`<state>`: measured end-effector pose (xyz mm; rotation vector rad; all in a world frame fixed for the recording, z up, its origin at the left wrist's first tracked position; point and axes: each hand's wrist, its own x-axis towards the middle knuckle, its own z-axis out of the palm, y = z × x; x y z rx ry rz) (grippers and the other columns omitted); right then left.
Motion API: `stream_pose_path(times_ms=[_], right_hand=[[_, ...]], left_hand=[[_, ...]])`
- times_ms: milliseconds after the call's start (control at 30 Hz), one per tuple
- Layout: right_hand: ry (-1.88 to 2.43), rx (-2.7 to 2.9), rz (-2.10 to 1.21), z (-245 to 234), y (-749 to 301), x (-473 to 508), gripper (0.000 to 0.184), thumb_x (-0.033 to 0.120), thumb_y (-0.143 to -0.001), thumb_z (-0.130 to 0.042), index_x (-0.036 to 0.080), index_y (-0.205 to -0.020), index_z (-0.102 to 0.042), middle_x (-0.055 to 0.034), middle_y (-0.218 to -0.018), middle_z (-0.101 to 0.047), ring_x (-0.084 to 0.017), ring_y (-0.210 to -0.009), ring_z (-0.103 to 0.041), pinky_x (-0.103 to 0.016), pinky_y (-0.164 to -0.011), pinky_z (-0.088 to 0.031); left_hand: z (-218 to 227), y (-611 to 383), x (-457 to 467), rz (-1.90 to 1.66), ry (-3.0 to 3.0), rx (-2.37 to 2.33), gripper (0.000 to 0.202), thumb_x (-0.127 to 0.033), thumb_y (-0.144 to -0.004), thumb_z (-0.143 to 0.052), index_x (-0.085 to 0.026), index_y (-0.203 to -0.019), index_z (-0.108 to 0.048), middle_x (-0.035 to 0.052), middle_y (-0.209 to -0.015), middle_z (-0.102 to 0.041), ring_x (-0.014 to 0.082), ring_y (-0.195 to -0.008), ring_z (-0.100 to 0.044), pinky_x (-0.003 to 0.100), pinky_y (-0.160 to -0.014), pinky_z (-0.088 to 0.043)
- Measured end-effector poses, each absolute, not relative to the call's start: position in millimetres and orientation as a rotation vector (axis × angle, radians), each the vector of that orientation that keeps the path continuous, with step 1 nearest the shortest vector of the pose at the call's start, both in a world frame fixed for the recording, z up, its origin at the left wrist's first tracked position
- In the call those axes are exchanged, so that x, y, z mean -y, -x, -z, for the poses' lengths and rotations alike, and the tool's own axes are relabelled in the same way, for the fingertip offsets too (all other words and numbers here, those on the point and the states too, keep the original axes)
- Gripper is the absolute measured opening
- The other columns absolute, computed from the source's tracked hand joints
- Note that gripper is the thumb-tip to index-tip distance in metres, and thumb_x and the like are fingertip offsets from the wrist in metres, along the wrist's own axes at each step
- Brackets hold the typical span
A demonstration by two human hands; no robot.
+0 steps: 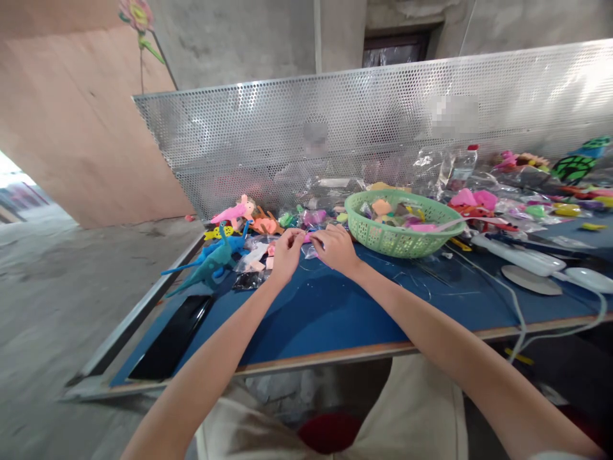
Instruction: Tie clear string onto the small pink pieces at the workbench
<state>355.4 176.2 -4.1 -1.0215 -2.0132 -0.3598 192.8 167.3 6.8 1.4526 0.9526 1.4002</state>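
My left hand and my right hand meet above the blue table. Between their fingertips is a small pink piece that looks like soft clay, pinched from both sides. Most of it is hidden by the fingers. Left of my hands lies a clear plastic bag with pale pink pieces. Beyond it stand clay-like animal figures: a teal long-necked dinosaur, a yellow spotted figure and a pink figure. Close to my right hand is a green basket holding mixed coloured pieces.
A black flat object lies at the table's left edge. At right are a white-handled tool with a cord, and a grey oval plate. A bottle with a red cap stands by the perforated metal screen behind.
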Motion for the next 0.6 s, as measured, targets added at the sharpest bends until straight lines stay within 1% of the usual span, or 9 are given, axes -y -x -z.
stream_pose_path(times_ms=[133, 267, 367, 433, 500, 600], right_hand=[[1.024, 1.998, 0.373, 4.0, -355.0, -175.4, 0.028, 0.028, -0.102, -0.048, 0.02, -0.093, -0.074, -0.0075, -0.086, -0.077, -0.024, -0.085, -0.058, -0.037, -0.082, -0.031], [1.046, 1.967, 0.411, 3.4, -353.2, -173.5, 0.029, 0.03, -0.101, -0.05, 0.02, -0.091, -0.075, -0.0075, -0.074, -0.072, -0.023, -0.08, -0.057, -0.037, -0.079, -0.03], [1.089, 1.939, 0.438, 3.2, -352.8, -173.3, 0.03, 0.03, -0.1, -0.05, 0.021, -0.084, -0.074, -0.0061, -0.068, -0.068, -0.022, -0.077, -0.056, -0.037, -0.078, -0.03], [1.107, 1.931, 0.461, 3.3, -353.5, -173.9, 0.031, 0.029, -0.1, -0.051, 0.021, -0.081, -0.074, -0.0061, -0.066, -0.067, -0.022, -0.076, -0.056, -0.037, -0.078, -0.03], [1.092, 1.947, 0.475, 3.6, -354.8, -174.9, 0.03, 0.029, -0.1, -0.05, 0.021, -0.083, -0.074, -0.0064, -0.067, -0.067, -0.023, -0.077, -0.056, -0.037, -0.079, -0.031], [1.075, 1.973, 0.428, 4.3, -356.1, -176.1, 0.03, 0.032, -0.1, -0.051, 0.021, -0.086, -0.075, -0.0066, -0.068, -0.068, -0.023, -0.079, -0.055, -0.038, -0.081, -0.032]], left_hand=[[-6.0, -195.2, -166.6, -1.529, -1.588, -1.015, 0.016, -0.034, -0.088, -0.066, -0.019, -0.09, -0.069, 0.0025, -0.077, -0.063, 0.0159, -0.072, -0.054, 0.024, -0.061, -0.039], [-6.3, -195.7, -165.9, -1.553, -1.641, -1.008, 0.016, -0.033, -0.088, -0.065, -0.019, -0.089, -0.071, 0.0043, -0.078, -0.064, 0.018, -0.076, -0.057, 0.025, -0.063, -0.041], [-5.7, -195.8, -166.9, -1.541, -1.583, -0.978, 0.013, -0.032, -0.086, -0.068, -0.02, -0.089, -0.073, 0.0043, -0.077, -0.065, 0.0195, -0.077, -0.058, 0.026, -0.063, -0.042], [-4.3, -195.9, -168.2, -1.515, -1.529, -0.963, 0.013, -0.032, -0.086, -0.069, -0.021, -0.09, -0.073, 0.0042, -0.075, -0.065, 0.0197, -0.076, -0.058, 0.026, -0.063, -0.042], [-2.2, -195.9, -169.5, -1.492, -1.498, -0.957, 0.013, -0.033, -0.086, -0.069, -0.021, -0.09, -0.072, 0.0038, -0.074, -0.063, 0.0188, -0.074, -0.057, 0.026, -0.061, -0.041], [1.0, -195.1, -171.1, -1.515, -1.481, -0.97, 0.016, -0.035, -0.086, -0.071, -0.021, -0.093, -0.07, 0.0014, -0.07, -0.059, 0.0152, -0.066, -0.052, 0.024, -0.058, -0.038]])
